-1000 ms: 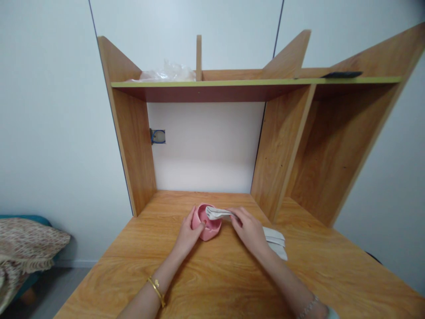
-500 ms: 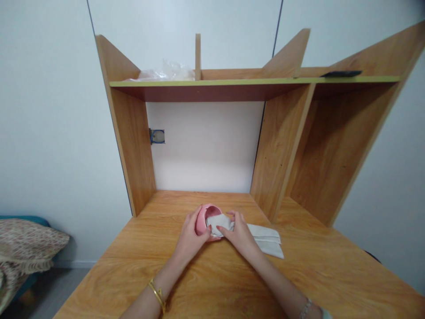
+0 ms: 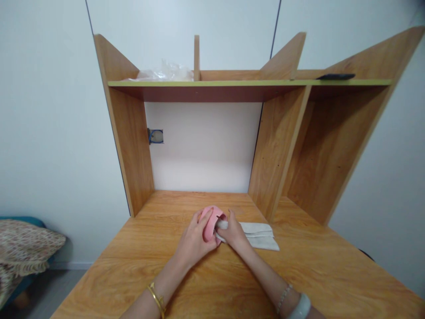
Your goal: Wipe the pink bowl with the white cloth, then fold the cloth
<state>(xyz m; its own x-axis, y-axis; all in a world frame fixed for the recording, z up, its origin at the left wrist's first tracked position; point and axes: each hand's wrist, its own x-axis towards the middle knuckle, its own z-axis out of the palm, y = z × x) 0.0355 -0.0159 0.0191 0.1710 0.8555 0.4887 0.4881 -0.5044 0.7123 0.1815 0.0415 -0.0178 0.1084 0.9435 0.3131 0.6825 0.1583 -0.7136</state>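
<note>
A pink, rounded, hollow item (image 3: 208, 215) rests over the desk with its opening turned to the right; I cannot make out its exact kind. My left hand (image 3: 195, 239) is wrapped round its near left side, fingers over the top and thumb underneath. A pale grey-white cloth (image 3: 260, 235) reaches into that opening, while its flat, folded end lies on the desk to the right. My right hand (image 3: 234, 231) grips the cloth at the mouth of the pink item, with some fingertips hidden inside.
The wooden desk (image 3: 206, 288) has a hutch with upright panels behind it. On the upper shelf (image 3: 232, 83) lie a clear plastic bag (image 3: 166, 72) and a flat black object (image 3: 336, 76). A wall socket box (image 3: 156, 136) shows at the back left. A patterned, fringed cloth (image 3: 26, 246) sits far left.
My right hand has moved left to the opening, pushing the bunched cloth deeper into the pink item. My left hand has turned the item, and its fingers now lie over the top.
</note>
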